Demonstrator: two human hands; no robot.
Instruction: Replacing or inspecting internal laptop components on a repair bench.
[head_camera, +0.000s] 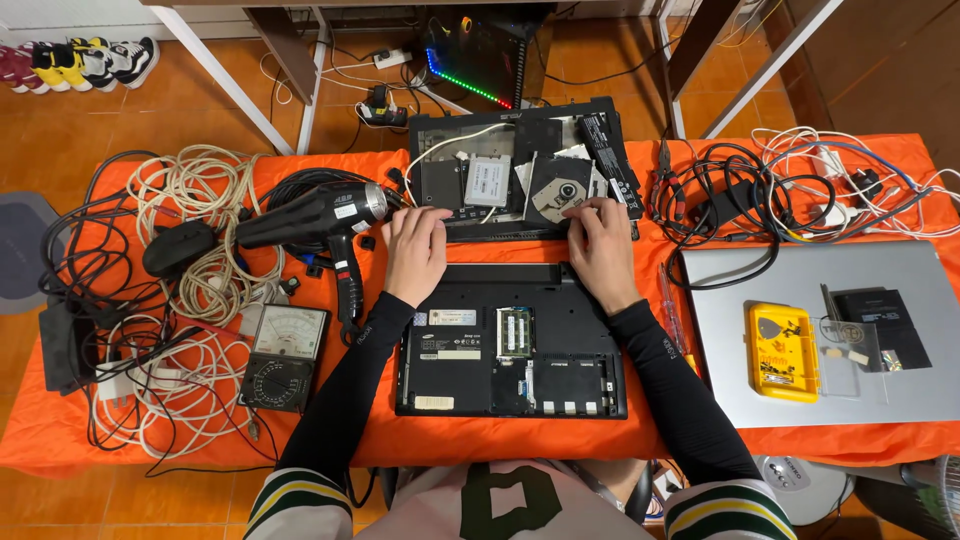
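A black laptop lies upside down on the orange cloth, its bottom cover off and memory modules showing. Behind it sits a second opened laptop base holding a silver drive and an optical drive. My left hand rests on the near left part of that rear base, fingers spread flat. My right hand presses on the near edge by the optical drive. Neither hand grips anything that I can see.
A black hair dryer and an analog multimeter lie left among coiled cables. A closed silver laptop on the right carries a yellow box. More cables and pliers lie behind it.
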